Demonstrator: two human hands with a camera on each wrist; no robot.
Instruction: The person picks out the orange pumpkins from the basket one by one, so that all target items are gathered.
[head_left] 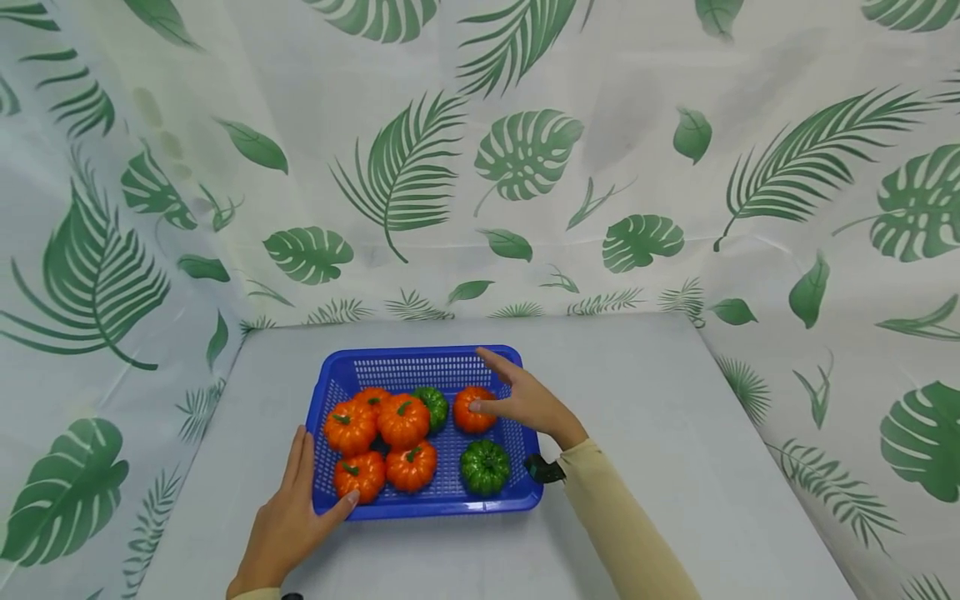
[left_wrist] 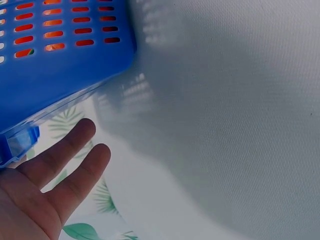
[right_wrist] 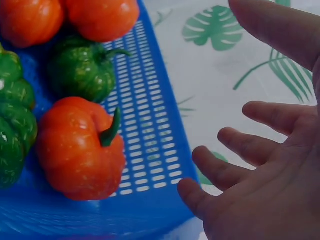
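A blue plastic basket (head_left: 442, 504) holds several orange pumpkins, grouped mostly at its left. My left hand (head_left: 288, 508) lies along the basket's left side, thumb over the front corner beside a low orange pumpkin (head_left: 360, 477). Two straight fingers (left_wrist: 75, 182) of it show outside the basket wall in the left wrist view. Above the basket's right part is my right hand (head_left: 528, 402), fingers spread and holding nothing. Its thumb overlaps a separate orange pumpkin (head_left: 468, 419) in the head view. A green pumpkin (head_left: 484, 468) sits at the front right, another green one (head_left: 433, 407) near the back middle.
The basket stands on a white table (head_left: 637, 433). Sheets with a green leaf print (head_left: 528, 154) hang behind it and at both sides. A dark band (head_left: 543, 469) is at the right wrist, by the basket's right rim.
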